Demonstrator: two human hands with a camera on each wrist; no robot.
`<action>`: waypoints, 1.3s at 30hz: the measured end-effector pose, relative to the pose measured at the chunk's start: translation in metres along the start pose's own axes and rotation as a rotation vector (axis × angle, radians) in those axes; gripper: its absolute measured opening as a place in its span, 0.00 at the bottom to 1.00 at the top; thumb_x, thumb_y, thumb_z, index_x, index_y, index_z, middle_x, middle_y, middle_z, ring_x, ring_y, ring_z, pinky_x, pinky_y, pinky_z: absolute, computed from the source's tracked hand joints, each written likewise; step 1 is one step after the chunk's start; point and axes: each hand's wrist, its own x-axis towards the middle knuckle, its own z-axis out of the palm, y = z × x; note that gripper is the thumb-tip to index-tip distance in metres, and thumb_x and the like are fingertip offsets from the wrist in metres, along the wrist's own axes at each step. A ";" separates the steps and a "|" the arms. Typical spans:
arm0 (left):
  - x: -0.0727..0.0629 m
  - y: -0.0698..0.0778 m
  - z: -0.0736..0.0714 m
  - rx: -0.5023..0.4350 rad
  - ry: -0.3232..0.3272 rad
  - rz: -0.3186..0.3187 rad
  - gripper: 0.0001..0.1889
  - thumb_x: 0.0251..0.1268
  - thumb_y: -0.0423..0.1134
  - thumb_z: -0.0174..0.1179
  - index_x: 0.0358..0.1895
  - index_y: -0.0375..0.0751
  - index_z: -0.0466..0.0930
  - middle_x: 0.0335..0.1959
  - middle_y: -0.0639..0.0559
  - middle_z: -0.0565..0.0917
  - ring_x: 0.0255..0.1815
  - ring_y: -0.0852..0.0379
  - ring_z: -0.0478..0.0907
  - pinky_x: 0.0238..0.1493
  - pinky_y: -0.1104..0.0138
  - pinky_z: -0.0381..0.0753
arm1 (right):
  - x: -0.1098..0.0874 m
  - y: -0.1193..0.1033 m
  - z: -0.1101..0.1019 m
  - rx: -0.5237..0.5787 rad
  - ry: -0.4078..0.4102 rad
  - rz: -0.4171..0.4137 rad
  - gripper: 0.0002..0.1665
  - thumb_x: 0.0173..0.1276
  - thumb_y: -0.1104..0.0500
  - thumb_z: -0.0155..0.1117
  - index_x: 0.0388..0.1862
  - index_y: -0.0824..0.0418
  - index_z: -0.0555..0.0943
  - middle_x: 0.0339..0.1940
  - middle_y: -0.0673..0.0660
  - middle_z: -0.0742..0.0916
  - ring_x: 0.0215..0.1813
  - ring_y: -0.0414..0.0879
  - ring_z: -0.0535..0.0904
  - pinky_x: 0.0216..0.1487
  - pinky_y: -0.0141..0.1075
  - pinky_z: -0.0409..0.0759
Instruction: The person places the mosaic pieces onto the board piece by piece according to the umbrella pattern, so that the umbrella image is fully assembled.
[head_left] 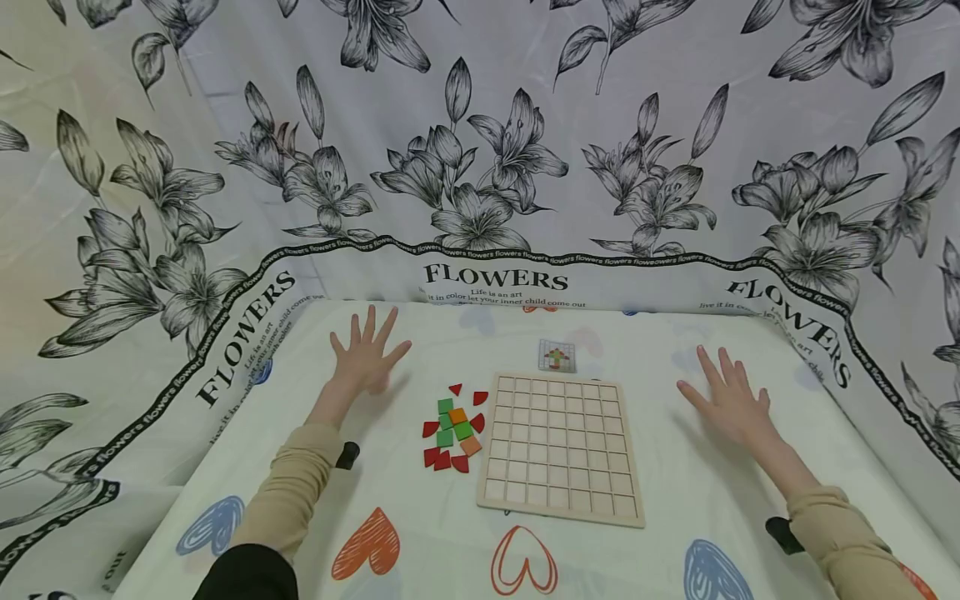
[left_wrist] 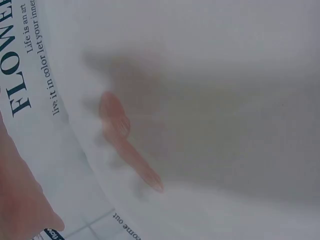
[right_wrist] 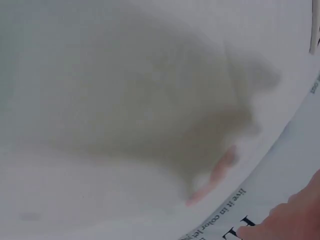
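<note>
A pale wooden grid board (head_left: 561, 450) and flat red-green-orange pieces (head_left: 463, 430) are laid, seemingly for reach, between left hand (head_left: 362, 360) and right hand (head_left: 734, 405), fingers spread.

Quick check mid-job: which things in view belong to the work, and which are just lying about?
Likely part of the job:
wooden grid board
red pieces, green pieces and orange pieces, left of it
small picture card, beyond its far edge
left hand and right hand, both empty

Likely just surroundings:
heart-print cloth
flowered curtain
</note>
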 end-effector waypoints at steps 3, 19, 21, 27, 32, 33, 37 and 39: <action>0.000 0.006 0.001 0.015 -0.013 0.022 0.39 0.69 0.68 0.31 0.76 0.62 0.27 0.77 0.42 0.29 0.75 0.33 0.24 0.62 0.30 0.25 | -0.003 -0.007 0.004 0.019 -0.011 -0.051 0.50 0.70 0.32 0.40 0.77 0.53 0.33 0.76 0.72 0.42 0.73 0.75 0.39 0.60 0.75 0.41; -0.007 0.030 0.010 0.014 -0.057 0.103 0.38 0.69 0.60 0.44 0.77 0.59 0.36 0.78 0.42 0.36 0.76 0.32 0.33 0.64 0.30 0.30 | -0.027 -0.042 0.028 0.253 -0.208 -0.218 0.48 0.69 0.37 0.51 0.78 0.48 0.40 0.78 0.64 0.47 0.76 0.68 0.41 0.64 0.69 0.48; -0.007 0.031 0.011 0.013 -0.069 0.106 0.38 0.69 0.61 0.44 0.77 0.59 0.36 0.78 0.42 0.36 0.76 0.32 0.33 0.65 0.30 0.31 | -0.030 -0.045 0.032 0.290 -0.227 -0.229 0.48 0.69 0.38 0.52 0.78 0.47 0.41 0.78 0.64 0.47 0.77 0.67 0.41 0.65 0.69 0.47; -0.008 0.033 0.015 -0.009 -0.090 0.137 0.37 0.70 0.60 0.44 0.76 0.61 0.37 0.78 0.43 0.38 0.77 0.34 0.34 0.65 0.30 0.33 | -0.036 -0.052 0.041 0.378 -0.259 -0.248 0.48 0.69 0.42 0.55 0.78 0.58 0.45 0.77 0.67 0.50 0.76 0.69 0.43 0.67 0.68 0.46; -0.010 0.036 0.017 -0.007 -0.090 0.155 0.37 0.70 0.58 0.45 0.76 0.60 0.39 0.78 0.43 0.40 0.77 0.34 0.36 0.65 0.31 0.35 | -0.041 -0.056 0.042 0.399 -0.280 -0.227 0.48 0.69 0.42 0.56 0.77 0.59 0.47 0.76 0.68 0.54 0.75 0.69 0.48 0.67 0.66 0.51; -0.010 0.037 0.017 -0.006 -0.093 0.155 0.37 0.70 0.58 0.45 0.76 0.60 0.39 0.78 0.43 0.40 0.77 0.34 0.37 0.65 0.31 0.36 | -0.041 -0.057 0.042 0.397 -0.282 -0.221 0.47 0.68 0.42 0.56 0.77 0.59 0.48 0.76 0.68 0.56 0.74 0.69 0.49 0.67 0.66 0.52; -0.011 0.039 0.016 -0.010 -0.110 0.158 0.37 0.70 0.59 0.45 0.76 0.59 0.40 0.78 0.43 0.41 0.76 0.34 0.38 0.66 0.31 0.37 | -0.043 -0.058 0.042 0.396 -0.288 -0.227 0.46 0.68 0.43 0.57 0.76 0.60 0.52 0.74 0.68 0.60 0.73 0.68 0.55 0.65 0.65 0.57; -0.012 0.040 0.015 -0.018 -0.126 0.157 0.37 0.70 0.59 0.45 0.76 0.59 0.41 0.78 0.43 0.42 0.76 0.34 0.39 0.66 0.32 0.38 | -0.043 -0.059 0.041 0.405 -0.284 -0.247 0.44 0.68 0.44 0.58 0.75 0.62 0.55 0.73 0.68 0.63 0.72 0.68 0.58 0.64 0.64 0.59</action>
